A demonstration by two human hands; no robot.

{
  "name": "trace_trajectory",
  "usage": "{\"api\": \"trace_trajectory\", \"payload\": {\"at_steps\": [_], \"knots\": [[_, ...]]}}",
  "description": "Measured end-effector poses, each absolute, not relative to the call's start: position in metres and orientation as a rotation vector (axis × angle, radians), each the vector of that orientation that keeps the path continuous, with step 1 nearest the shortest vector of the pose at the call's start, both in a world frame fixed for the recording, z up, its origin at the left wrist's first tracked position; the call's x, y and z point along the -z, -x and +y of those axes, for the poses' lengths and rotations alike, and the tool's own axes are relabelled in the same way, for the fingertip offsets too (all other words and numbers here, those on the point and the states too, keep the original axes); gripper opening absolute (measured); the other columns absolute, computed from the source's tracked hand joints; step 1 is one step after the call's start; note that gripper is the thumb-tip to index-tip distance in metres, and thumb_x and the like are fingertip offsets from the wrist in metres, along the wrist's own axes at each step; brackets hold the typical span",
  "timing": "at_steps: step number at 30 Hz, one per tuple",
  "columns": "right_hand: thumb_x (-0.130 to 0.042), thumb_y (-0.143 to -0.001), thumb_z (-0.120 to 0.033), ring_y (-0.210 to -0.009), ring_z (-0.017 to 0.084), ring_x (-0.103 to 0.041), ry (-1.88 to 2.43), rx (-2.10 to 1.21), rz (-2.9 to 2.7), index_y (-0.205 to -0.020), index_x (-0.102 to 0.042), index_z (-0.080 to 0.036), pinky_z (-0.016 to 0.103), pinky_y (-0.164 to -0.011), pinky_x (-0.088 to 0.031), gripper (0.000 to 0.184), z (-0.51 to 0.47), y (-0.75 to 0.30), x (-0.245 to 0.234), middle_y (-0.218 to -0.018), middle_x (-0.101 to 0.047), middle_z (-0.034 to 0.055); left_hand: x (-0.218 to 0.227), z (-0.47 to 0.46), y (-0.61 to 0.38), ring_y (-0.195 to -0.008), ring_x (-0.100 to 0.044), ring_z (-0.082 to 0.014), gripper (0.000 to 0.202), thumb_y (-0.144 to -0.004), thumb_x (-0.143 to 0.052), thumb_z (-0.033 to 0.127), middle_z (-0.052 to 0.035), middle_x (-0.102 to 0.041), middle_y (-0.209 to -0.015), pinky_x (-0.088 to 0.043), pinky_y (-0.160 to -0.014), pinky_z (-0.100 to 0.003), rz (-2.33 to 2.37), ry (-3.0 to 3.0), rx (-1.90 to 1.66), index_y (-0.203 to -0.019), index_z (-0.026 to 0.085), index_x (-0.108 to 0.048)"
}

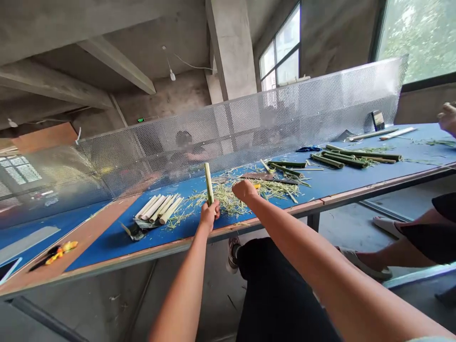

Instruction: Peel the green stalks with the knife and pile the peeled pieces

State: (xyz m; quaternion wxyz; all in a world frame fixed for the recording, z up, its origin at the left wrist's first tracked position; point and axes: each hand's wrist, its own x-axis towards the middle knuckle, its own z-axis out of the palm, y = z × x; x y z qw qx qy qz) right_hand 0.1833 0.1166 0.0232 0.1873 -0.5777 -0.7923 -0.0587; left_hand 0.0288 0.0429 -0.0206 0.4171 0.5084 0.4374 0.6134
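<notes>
My left hand (209, 214) is closed around the lower end of a short green bamboo stick (208, 183) and holds it upright over the blue table mat (107, 235). My right hand (243, 190) is a closed fist just right of it, above a heap of pale green shavings (231, 199); what it grips is hidden. A row of several peeled, whitish sticks (158, 208) lies on the mat to the left of my left hand.
Unpeeled dark green sticks (351, 158) lie farther right on the mat. A perforated metal screen (249, 123) runs along the table's far edge. Another person's hand (448, 118) and legs (413, 232) are at the right. A yellow-handled tool (57, 251) lies at the left.
</notes>
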Motion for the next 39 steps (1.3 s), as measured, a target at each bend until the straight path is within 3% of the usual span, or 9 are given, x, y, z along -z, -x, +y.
{"api": "trace_trajectory", "payload": {"at_steps": [5,10,15,18,21,26,29,36,39], "knots": [[-0.041,-0.086,-0.013,-0.088,0.026,-0.065,1.722,0.097,-2.231,-0.116,-0.056,-0.005,0.032,-0.068,-0.045,0.034,0.122,-0.183,-0.013,-0.094,-0.067,0.0223,0.021,0.042,-0.029,-0.035,-0.032,-0.0024,0.034,-0.059,-0.071,0.029,0.0105,-0.037,-0.050,-0.021,-0.036,-0.018,1.039,-1.300,-1.516,-0.081,0.018,-0.048],[-0.029,-0.094,-0.026,-0.074,0.019,-0.061,1.509,-0.020,-2.046,-0.110,-0.055,-0.011,0.025,-0.056,-0.037,0.033,0.105,-0.184,0.003,-0.092,-0.066,0.0157,0.021,0.042,-0.028,-0.037,-0.036,-0.0023,0.033,-0.063,-0.070,0.036,0.0078,-0.045,-0.056,-0.023,-0.036,-0.018,1.044,-1.284,-1.525,-0.081,0.018,-0.049],[-0.028,-0.095,-0.040,-0.059,0.017,-0.053,1.199,-0.112,-1.997,-0.113,-0.052,-0.022,0.025,-0.051,-0.029,0.036,0.083,-0.193,0.012,-0.077,-0.064,0.0046,0.022,0.041,-0.025,-0.037,-0.037,-0.0038,0.041,-0.071,-0.065,0.045,0.0066,-0.046,-0.058,-0.021,-0.036,-0.018,1.076,-1.259,-1.458,-0.102,0.019,-0.056],[-0.032,-0.092,-0.046,-0.049,0.014,-0.045,1.130,-0.288,-1.889,-0.094,-0.055,-0.020,0.024,-0.047,-0.026,0.035,0.077,-0.194,0.012,-0.062,-0.055,0.0012,0.022,0.038,-0.024,-0.036,-0.029,-0.0023,0.037,-0.072,-0.066,0.043,0.0094,-0.035,-0.053,-0.019,-0.036,-0.017,0.983,-1.286,-1.451,-0.097,0.018,-0.057],[-0.039,-0.087,-0.049,-0.043,0.011,-0.037,0.997,-0.579,-1.715,-0.072,-0.046,-0.021,0.023,-0.044,-0.026,0.032,0.076,-0.188,0.006,-0.051,-0.042,-0.0035,0.023,0.036,-0.024,-0.037,-0.030,-0.0031,0.032,-0.073,-0.066,0.045,0.0092,-0.036,-0.053,-0.022,-0.037,-0.018,0.910,-1.299,-1.505,-0.087,0.019,-0.053],[-0.047,-0.081,-0.051,-0.036,0.008,-0.033,0.820,-0.987,-1.579,-0.068,-0.041,-0.021,0.022,-0.038,-0.027,0.032,0.065,-0.177,-0.008,-0.046,-0.035,-0.0073,0.020,0.036,-0.025,-0.067,-0.056,-0.0109,0.040,-0.070,-0.066,0.054,-0.0033,-0.060,-0.084,-0.043,-0.055,-0.022,0.930,-1.280,-1.597,-0.087,0.018,-0.059],[-0.050,-0.078,-0.054,-0.036,0.007,-0.035,0.844,-0.974,-1.641,-0.068,-0.046,-0.019,0.020,-0.036,-0.027,0.037,0.052,-0.173,-0.007,-0.046,-0.039,-0.0056,0.020,0.038,-0.027,-0.091,-0.058,-0.0174,0.045,-0.067,-0.066,0.056,-0.0076,-0.063,-0.104,-0.046,-0.065,-0.025,0.967,-1.277,-1.660,-0.093,0.019,-0.065],[-0.055,-0.074,-0.056,-0.037,0.008,-0.039,0.839,-1.067,-1.603,-0.070,-0.052,-0.018,0.020,-0.036,-0.031,0.038,0.034,-0.172,0.008,-0.053,-0.048,-0.0030,0.008,0.025,-0.031,-0.099,-0.057,-0.0203,0.043,-0.068,-0.069,0.048,-0.0087,-0.063,-0.109,-0.044,-0.066,-0.024,0.856,-1.272,-1.666,-0.103,0.023,-0.066],[-0.058,-0.072,-0.053,-0.041,0.008,-0.040,0.806,-0.980,-1.617,-0.070,-0.053,-0.019,0.020,-0.039,-0.031,0.035,0.029,-0.177,0.011,-0.053,-0.048,-0.0034,-0.018,0.013,-0.018,-0.101,-0.057,-0.0187,0.044,-0.072,-0.067,0.048,-0.0058,-0.062,-0.107,-0.046,-0.072,-0.026,0.794,-1.180,-1.870,-0.111,0.029,-0.060]]}}
